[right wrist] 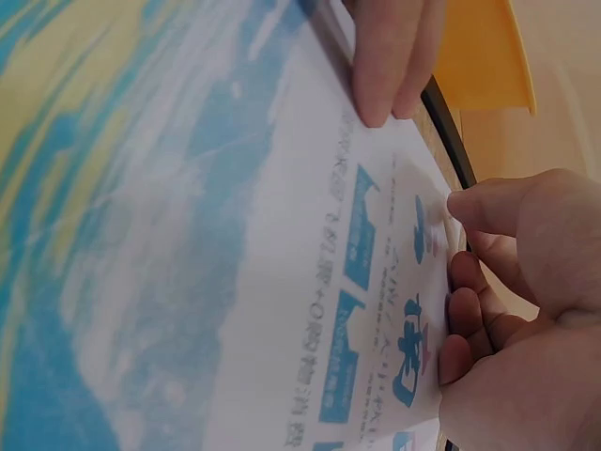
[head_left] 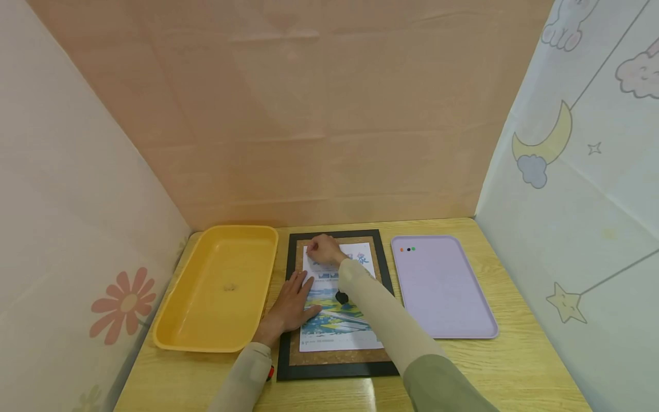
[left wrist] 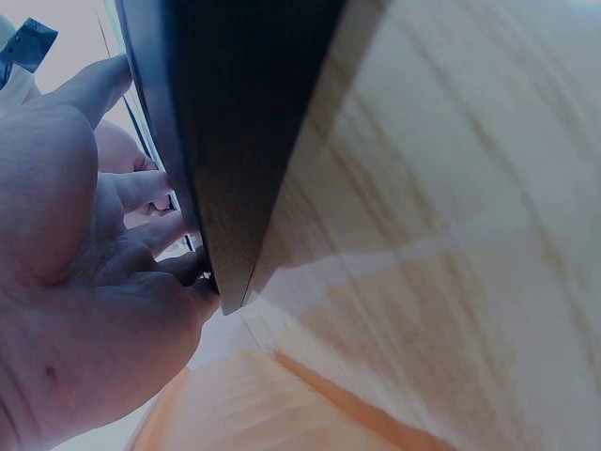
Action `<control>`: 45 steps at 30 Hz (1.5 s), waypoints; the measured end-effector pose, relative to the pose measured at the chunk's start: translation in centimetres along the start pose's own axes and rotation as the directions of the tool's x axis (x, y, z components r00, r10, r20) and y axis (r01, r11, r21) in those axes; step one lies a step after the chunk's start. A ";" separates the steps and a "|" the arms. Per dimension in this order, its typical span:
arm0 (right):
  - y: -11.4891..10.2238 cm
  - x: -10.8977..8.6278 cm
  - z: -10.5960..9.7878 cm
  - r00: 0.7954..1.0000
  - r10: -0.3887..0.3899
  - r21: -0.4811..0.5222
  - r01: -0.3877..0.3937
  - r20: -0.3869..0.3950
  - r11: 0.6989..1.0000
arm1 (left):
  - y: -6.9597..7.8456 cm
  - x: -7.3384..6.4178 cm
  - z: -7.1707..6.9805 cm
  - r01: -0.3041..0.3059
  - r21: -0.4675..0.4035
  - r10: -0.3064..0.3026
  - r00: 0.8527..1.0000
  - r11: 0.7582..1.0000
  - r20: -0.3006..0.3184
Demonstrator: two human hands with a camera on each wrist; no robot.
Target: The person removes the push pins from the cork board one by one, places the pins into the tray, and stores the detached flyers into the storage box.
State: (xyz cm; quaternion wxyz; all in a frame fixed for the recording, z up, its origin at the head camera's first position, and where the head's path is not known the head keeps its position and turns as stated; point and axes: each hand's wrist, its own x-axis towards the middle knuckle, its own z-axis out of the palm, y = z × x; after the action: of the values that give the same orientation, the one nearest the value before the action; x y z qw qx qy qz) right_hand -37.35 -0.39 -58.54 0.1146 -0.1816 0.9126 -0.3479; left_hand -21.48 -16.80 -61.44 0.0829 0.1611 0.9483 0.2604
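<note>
The left hand [head_left: 292,306] is lying fairly flat, fingers spread and gripping nothing, over the left side of the printed sheet [head_left: 334,339], probably bracing it against the framed corkboard [head_left: 319,358] beneath. Beyond it, the right hand [head_left: 324,250] is curling its fingers at the sheet's upper-left corner, seemingly controlling that corner; whether it is pinching anything, one cannot tell. Left of the left hand, a yellow tray [head_left: 216,312] is sitting; right of the right hand, a lilac tray [head_left: 445,294] is holding three small coloured pieces [head_left: 409,249], likely for easy reach. The right-wrist view is showing the thumb by the corner, unclear from the head; the left-wrist view is revealing the palm beside the frame's edge.
</note>
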 end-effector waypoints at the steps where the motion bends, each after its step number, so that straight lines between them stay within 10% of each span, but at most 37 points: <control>1: 0.0 -0.1 -0.1 1.000 -0.011 0.005 0.011 0.001 1.000 | 0.0 0.0 0.0 0.002 0.002 -0.002 1.000 1.000 0.001; 18: 5.4 3.0 2.3 0.996 -0.090 0.072 0.090 -0.014 0.993 | -0.1 0.1 0.2 -0.003 0.003 0.003 1.000 1.000 -0.008; 27: 0.6 -2.3 -1.5 0.993 -0.117 0.138 0.114 0.010 0.984 | -0.4 0.2 0.5 -0.018 0.019 0.018 1.000 1.000 -0.018; 45: 1.2 -6.0 -4.2 0.981 -0.192 0.127 0.194 -0.031 0.973 | 0.3 0.0 0.2 0.004 0.016 -0.004 1.000 1.000 -0.011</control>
State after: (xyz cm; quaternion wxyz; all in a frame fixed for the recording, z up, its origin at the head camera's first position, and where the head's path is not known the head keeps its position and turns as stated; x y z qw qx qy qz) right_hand -33.59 5.41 -55.74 0.0835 -0.2584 0.8672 -0.4174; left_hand -21.35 -16.42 -61.42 0.0769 0.1586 0.9511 0.2537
